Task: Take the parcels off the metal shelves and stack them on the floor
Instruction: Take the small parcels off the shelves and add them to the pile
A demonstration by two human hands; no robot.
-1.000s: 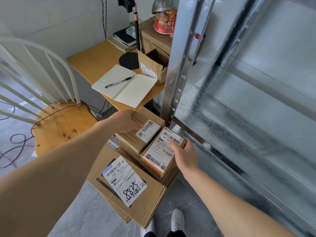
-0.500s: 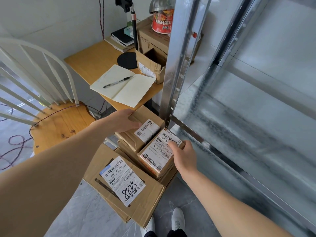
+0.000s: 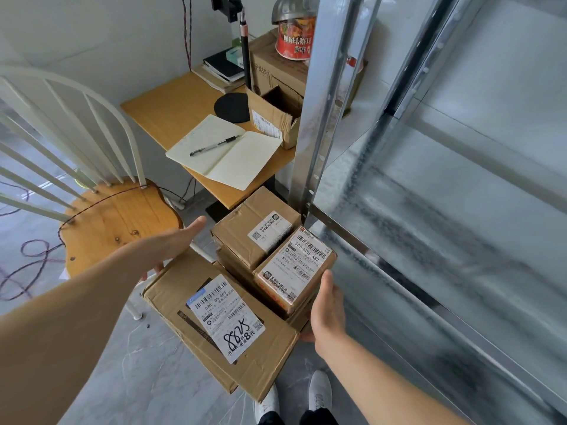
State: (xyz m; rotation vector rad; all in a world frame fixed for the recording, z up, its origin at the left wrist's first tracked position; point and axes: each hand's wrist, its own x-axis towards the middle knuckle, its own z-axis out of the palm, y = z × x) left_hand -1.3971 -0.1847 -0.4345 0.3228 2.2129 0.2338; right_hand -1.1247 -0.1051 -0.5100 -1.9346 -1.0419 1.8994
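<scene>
So, quick rundown, hands first:

Left hand (image 3: 171, 243): was pressed on top of the plain brown parcel (image 3: 256, 227) a second ago, now it's off and open, fingers spread, hanging just left of that box and touching nothing I can see.

Right hand (image 3: 326, 305): has let go of the small labelled parcel (image 3: 294, 268) too. Fingers apart, palm just beside the box's right edge. Whether the thumb tip touches the cardboard, can't tell.

Small labelled parcel: sits on the stack now, on its right side, butted up against the plain brown one.

Big flat parcel (image 3: 221, 320): nearest to me, with the "8825" sticker, leaning over the stack's front edge.

What it means: I'd say this drop is finished and both hands are free for another trip.

Metal shelves (image 3: 429, 228): every tier I can see is bare, so the job may be close to done, but that's a guess.

Hidden stuff: the lower tier runs out of frame at the bottom right, so parcels could be down there. Boxes under the top ones are mostly covered, no idea how many. Floor (image 3: 129, 372) contact under the stack isn't visible. Fine print on the labels is unreadable.
</scene>
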